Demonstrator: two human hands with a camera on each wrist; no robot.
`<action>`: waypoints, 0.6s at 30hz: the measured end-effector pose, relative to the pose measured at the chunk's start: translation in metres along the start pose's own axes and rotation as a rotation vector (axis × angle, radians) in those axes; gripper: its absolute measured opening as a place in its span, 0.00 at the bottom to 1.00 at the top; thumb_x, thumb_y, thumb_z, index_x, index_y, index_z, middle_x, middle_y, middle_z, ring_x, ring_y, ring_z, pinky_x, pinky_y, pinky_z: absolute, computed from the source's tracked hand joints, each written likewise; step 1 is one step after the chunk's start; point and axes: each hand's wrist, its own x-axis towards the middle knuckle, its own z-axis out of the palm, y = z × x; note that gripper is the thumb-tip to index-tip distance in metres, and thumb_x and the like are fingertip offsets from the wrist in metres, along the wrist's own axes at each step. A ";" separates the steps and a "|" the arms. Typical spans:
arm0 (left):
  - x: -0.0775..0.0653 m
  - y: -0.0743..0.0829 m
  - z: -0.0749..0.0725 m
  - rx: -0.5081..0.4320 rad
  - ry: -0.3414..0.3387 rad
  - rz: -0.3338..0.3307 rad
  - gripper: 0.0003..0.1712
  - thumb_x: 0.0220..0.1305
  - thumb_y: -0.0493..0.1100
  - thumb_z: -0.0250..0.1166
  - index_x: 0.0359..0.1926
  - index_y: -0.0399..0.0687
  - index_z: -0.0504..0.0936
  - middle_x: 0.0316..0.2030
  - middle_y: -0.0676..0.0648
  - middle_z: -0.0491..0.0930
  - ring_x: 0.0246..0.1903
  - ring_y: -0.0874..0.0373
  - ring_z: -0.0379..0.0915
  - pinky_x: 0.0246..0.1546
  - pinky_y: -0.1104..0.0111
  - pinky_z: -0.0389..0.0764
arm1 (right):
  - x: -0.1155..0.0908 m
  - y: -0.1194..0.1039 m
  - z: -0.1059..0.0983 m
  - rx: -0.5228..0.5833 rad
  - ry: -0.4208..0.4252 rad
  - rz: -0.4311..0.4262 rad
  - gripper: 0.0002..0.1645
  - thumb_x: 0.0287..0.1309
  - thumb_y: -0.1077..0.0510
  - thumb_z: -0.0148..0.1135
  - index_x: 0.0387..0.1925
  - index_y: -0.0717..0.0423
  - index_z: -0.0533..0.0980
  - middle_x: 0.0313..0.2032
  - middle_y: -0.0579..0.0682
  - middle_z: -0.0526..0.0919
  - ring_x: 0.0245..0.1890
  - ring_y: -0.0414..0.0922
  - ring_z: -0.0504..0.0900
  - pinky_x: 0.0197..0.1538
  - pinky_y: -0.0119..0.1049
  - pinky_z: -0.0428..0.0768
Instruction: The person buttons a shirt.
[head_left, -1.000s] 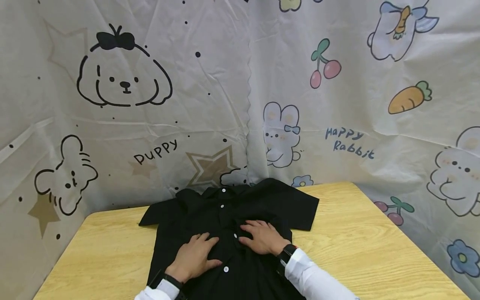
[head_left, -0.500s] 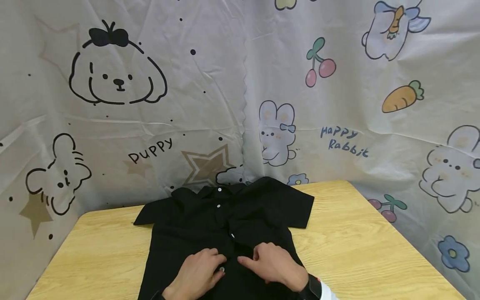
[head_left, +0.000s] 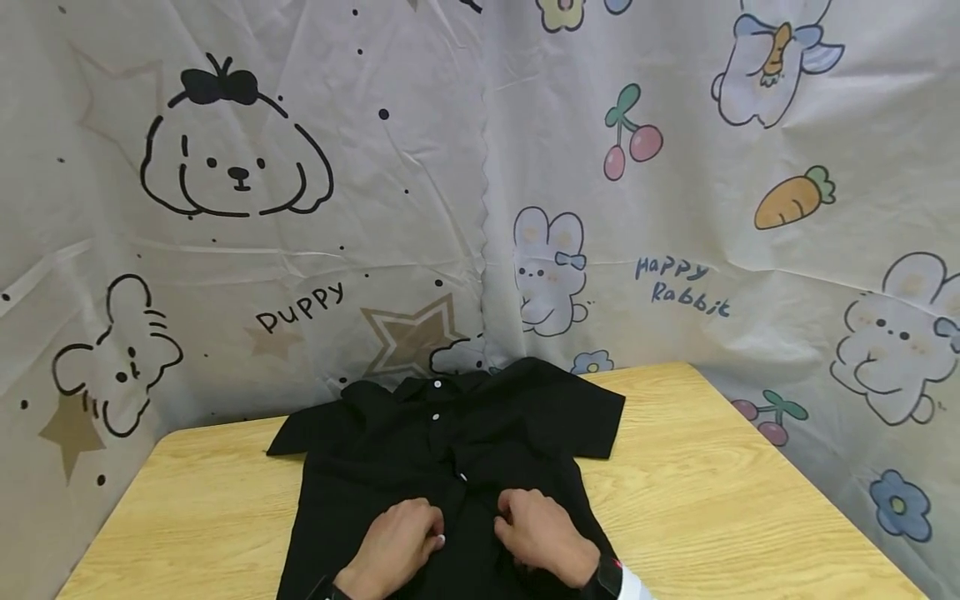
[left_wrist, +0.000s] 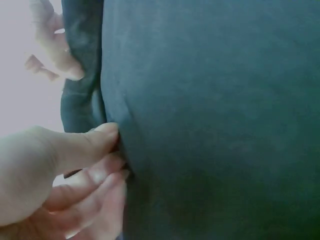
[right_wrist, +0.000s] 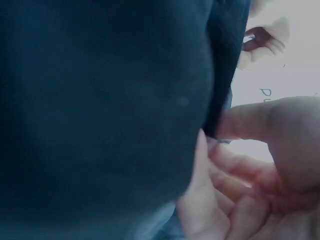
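Observation:
A black short-sleeved button-up shirt (head_left: 360, 467) lies front up on the table, collar at the far side. My left hand (head_left: 397, 537) pinches the cloth along the front opening on the left, a white button (head_left: 441, 541) showing at its thumb. Across the opening, my right hand (head_left: 543, 533) pinches the other front edge, fingers curled under. In the left wrist view, the thumb (left_wrist: 100, 137) and fingers meet at a fold of dark cloth. The right wrist view has thumb and fingertips at the cloth's edge (right_wrist: 215, 110). Another white button (head_left: 462, 477) sits higher on the front.
The light wood table (head_left: 697, 492) extends on both sides of the shirt. Behind it hangs a white curtain (head_left: 420, 208) printed with puppies, rabbits and fruit. The shirt's collar (head_left: 438, 385) lies close to the table's back edge. A dark watch (head_left: 606, 575) is on my right wrist.
Both hands have slid from lying spread on the shirt's chest down toward me. Their fingers have curled and taken hold of the two front edges. The head view has shifted slightly.

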 end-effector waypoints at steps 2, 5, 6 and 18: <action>-0.001 -0.001 0.001 0.039 0.059 0.054 0.10 0.54 0.41 0.72 0.24 0.57 0.78 0.23 0.60 0.65 0.22 0.67 0.63 0.21 0.71 0.68 | -0.001 0.003 -0.004 0.025 0.057 -0.039 0.06 0.62 0.58 0.59 0.29 0.50 0.79 0.16 0.38 0.71 0.13 0.35 0.70 0.20 0.32 0.68; -0.003 -0.001 0.001 0.064 0.201 0.160 0.10 0.54 0.43 0.72 0.25 0.61 0.78 0.27 0.62 0.67 0.25 0.68 0.63 0.23 0.74 0.68 | -0.002 0.004 -0.010 0.047 0.164 -0.076 0.05 0.62 0.57 0.60 0.34 0.50 0.82 0.22 0.36 0.76 0.18 0.33 0.72 0.23 0.31 0.70; -0.002 0.000 0.000 0.047 0.251 0.193 0.09 0.53 0.43 0.73 0.26 0.61 0.79 0.29 0.62 0.69 0.27 0.69 0.64 0.26 0.74 0.70 | -0.003 0.004 -0.013 0.059 0.200 -0.082 0.05 0.62 0.57 0.60 0.35 0.50 0.82 0.24 0.37 0.78 0.21 0.33 0.74 0.24 0.31 0.71; 0.004 0.023 -0.010 -0.295 0.346 0.112 0.07 0.65 0.44 0.64 0.44 0.53 0.80 0.30 0.65 0.77 0.31 0.70 0.74 0.33 0.68 0.76 | -0.008 -0.003 -0.023 0.504 0.135 -0.083 0.12 0.65 0.52 0.59 0.39 0.56 0.81 0.37 0.44 0.82 0.38 0.40 0.80 0.41 0.35 0.76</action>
